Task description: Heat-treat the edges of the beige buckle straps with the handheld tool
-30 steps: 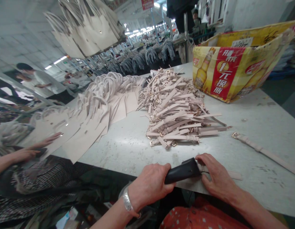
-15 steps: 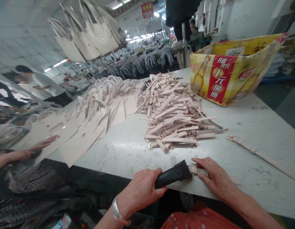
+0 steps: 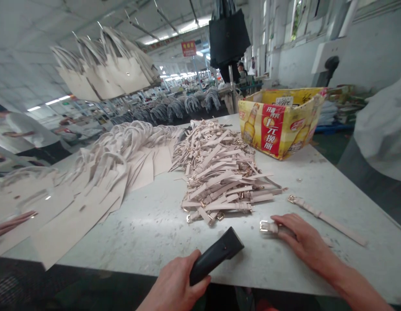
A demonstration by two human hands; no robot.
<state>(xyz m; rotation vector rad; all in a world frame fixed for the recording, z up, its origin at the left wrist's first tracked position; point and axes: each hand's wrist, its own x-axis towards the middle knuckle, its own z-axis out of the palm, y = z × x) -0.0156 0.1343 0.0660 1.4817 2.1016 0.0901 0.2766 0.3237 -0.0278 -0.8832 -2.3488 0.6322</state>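
My left hand [image 3: 177,280] is closed around the slim end of a black handheld tool [image 3: 216,255]; its wider, flat-ended head points up and right over the table's front edge. My right hand [image 3: 302,237] grips a pale beige strap [image 3: 274,227] low over the tabletop, with its metal buckle sticking out toward the left. A gap separates the tool's head from that buckle. Another beige buckle strap [image 3: 328,219] lies alone beyond my right hand. Ahead of both hands is a heaped pile of similar straps [image 3: 219,172].
Beige bag panels with handles [image 3: 109,172] spread over the left of the table [image 3: 148,229]. A yellow carton [image 3: 271,129] stands at the back right. Finished-looking beige bags [image 3: 106,71] hang overhead. A co-worker's hand [image 3: 14,224] rests at the far left; another person [image 3: 384,125] is at right.
The black tool has come away from the strap's buckle, and my hands are farther apart. My view has shifted, so the carton and pile sit further left.
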